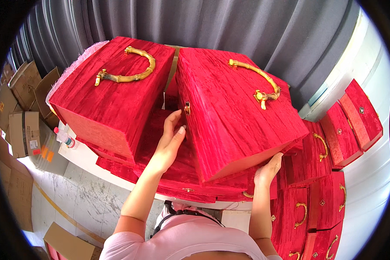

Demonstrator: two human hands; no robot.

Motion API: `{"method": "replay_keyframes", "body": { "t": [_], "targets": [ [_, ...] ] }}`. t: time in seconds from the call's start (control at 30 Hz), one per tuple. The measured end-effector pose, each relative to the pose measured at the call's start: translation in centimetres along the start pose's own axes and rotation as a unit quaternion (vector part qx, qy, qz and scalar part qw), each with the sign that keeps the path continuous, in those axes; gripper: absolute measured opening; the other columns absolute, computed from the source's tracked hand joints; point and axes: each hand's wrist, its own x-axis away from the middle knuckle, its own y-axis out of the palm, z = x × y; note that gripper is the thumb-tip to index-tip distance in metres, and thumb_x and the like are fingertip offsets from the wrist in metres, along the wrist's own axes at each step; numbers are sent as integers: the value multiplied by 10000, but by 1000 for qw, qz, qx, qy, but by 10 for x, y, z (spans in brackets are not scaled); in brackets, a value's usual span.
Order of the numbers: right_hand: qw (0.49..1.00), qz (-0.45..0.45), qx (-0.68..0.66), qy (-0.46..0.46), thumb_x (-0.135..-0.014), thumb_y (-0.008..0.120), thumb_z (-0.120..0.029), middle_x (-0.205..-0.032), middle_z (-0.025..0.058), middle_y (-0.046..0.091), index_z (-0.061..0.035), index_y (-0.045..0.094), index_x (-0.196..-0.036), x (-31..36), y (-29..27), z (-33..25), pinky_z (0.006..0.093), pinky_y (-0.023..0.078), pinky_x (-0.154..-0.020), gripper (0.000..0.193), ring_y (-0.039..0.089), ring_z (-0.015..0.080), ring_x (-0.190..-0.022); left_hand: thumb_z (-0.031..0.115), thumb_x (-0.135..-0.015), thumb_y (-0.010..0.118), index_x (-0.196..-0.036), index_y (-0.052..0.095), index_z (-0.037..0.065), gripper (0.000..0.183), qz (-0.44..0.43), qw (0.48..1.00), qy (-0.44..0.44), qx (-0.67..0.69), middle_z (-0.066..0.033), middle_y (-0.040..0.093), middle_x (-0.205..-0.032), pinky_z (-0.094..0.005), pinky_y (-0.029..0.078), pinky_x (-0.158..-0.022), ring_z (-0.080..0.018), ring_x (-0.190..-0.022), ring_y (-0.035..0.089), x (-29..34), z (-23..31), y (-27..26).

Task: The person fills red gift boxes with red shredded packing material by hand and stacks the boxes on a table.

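A red velvet box (pixel 236 104) with a curved bamboo-look handle (pixel 268 82) on top sits turned at an angle in front of me. My right hand (pixel 268 170) grips its near right lower edge, fingers partly hidden beneath. Beside the box's left face, close to a small gold clasp (pixel 187 108), my left hand (pixel 172 136) is open with fingers apart and slightly bent. Its fingertips reach the face; how firmly they press I cannot tell. To the left stands a similar red box (pixel 112 95) with its own bamboo-look handle (pixel 136 77).
More red boxes (pixel 188 184) lie underneath, and others are stacked at right (pixel 318 195). A bottle with a red cap (pixel 65 138) stands on the white table edge (pixel 80 157). Cardboard boxes (pixel 24 134) fill the left side. A grey curtain (pixel 195 24) hangs behind.
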Motion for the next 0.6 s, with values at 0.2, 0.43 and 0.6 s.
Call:
{"method": "replay_keyframes", "body": {
  "t": [0.2, 0.43, 0.6],
  "targets": [
    [996, 26, 41, -71, -950, 398, -142, -821, -22, 493, -26, 521, -919, -17, -9, 18, 201, 355, -656, 172, 409, 50, -729, 83, -863, 491, -1379, 151, 84, 618, 56, 997, 36, -34, -149, 153, -1425, -372, 218, -1051, -295, -1290, 235, -7, -5, 3],
    [987, 120, 58, -90, -934, 418, -98, -846, -9, 499, -17, 514, -919, -8, -26, 6, 219, 368, -712, 126, 427, 67, -765, 130, -848, 509, -1384, 174, 121, 632, 94, 991, -52, 74, -151, 179, -1421, -357, 242, -1039, -261, -1263, 297, -4, -9, -12],
    [987, 130, 70, -70, -928, 426, -101, -845, -6, 504, -19, 515, -922, 25, -64, -29, 225, 377, -710, 121, 437, 72, -766, 230, -883, 470, -1391, 181, 95, 600, 85, 994, -36, 57, -135, 190, -1437, -372, 202, -1059, -256, -1286, 273, -11, -7, -9]
  ]
}}
